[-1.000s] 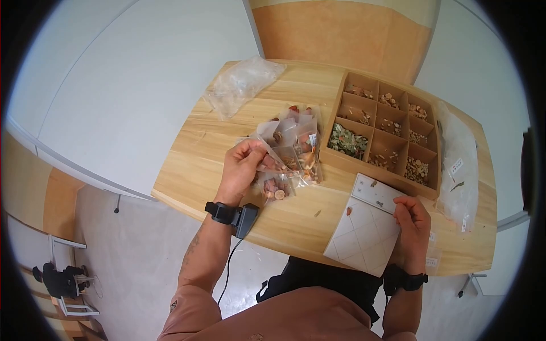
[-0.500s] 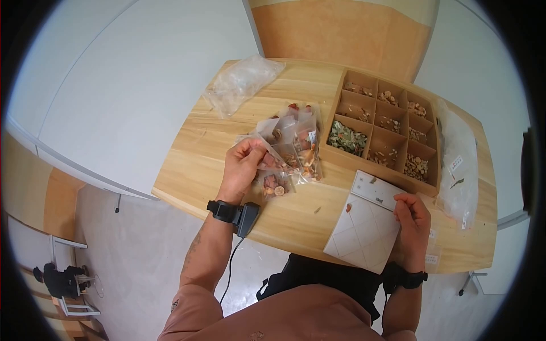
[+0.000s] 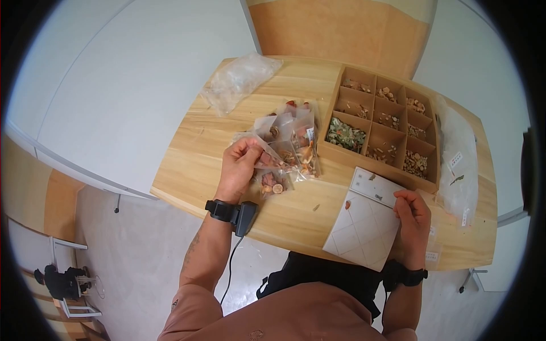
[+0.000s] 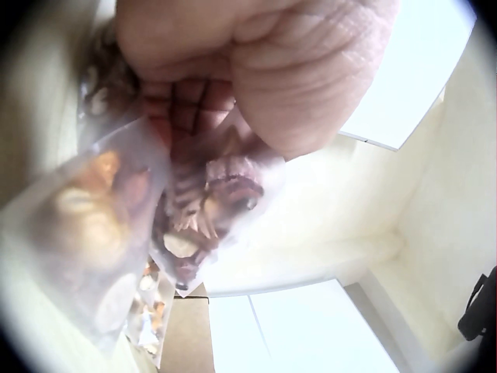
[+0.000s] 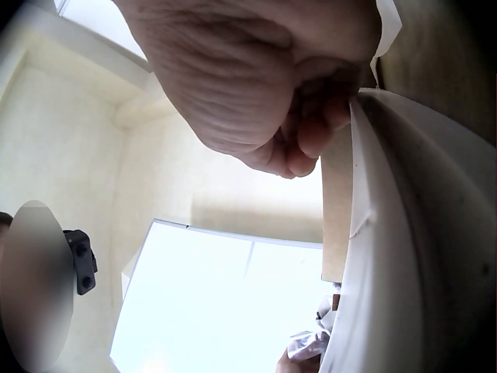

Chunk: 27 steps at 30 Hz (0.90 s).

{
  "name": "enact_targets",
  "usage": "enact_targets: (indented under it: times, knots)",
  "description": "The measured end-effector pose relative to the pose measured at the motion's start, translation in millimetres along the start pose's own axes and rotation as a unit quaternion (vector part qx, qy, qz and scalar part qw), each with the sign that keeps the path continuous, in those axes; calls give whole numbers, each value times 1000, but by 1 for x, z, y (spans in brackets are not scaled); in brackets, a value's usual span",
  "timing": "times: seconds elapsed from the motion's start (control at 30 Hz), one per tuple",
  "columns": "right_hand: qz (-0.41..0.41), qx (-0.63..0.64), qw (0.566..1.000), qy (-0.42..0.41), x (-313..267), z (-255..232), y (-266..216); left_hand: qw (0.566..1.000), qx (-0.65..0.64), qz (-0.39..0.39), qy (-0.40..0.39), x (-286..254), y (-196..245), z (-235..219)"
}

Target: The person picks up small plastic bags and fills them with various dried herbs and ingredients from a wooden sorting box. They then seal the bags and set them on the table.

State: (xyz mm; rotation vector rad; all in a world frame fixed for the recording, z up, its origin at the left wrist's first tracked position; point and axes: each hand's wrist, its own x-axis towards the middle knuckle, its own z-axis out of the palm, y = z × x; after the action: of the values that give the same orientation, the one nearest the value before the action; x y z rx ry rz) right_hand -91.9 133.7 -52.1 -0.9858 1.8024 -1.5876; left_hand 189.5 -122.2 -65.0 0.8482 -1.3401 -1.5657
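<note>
My left hand (image 3: 239, 166) pinches a small clear packet (image 3: 268, 159) of dried pieces above a pile of similar packets (image 3: 304, 133). In the left wrist view the packet (image 4: 210, 202) hangs from the fingers, reddish and pale slices inside. At the right, my right hand (image 3: 413, 221) holds the edge of a white quilted-pattern item (image 3: 358, 233) between thumb and curled fingers; a small reddish piece and darker bits lie on it. The right wrist view has this white edge (image 5: 380, 233) beside the right hand (image 5: 248, 85).
A divided cardboard box (image 3: 378, 165) with dried pieces and green leaves stands at the back right. Clear plastic bags lie at the back left (image 3: 242, 79) and far right (image 3: 459, 165) of the wooden table (image 3: 187, 153). A seated person (image 3: 60, 281) is at lower left.
The view has shifted slightly, and the table's things appear a little higher in it. Both hands keep their grips, with no clear movement over the table.
</note>
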Motion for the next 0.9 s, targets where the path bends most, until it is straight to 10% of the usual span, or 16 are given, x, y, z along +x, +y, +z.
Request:
enact_targets:
  times: [0.9]
  knots:
    - [3, 16, 1000, 1, -1, -2, 3, 1000, 18, 5, 21, -1, -1, 1]
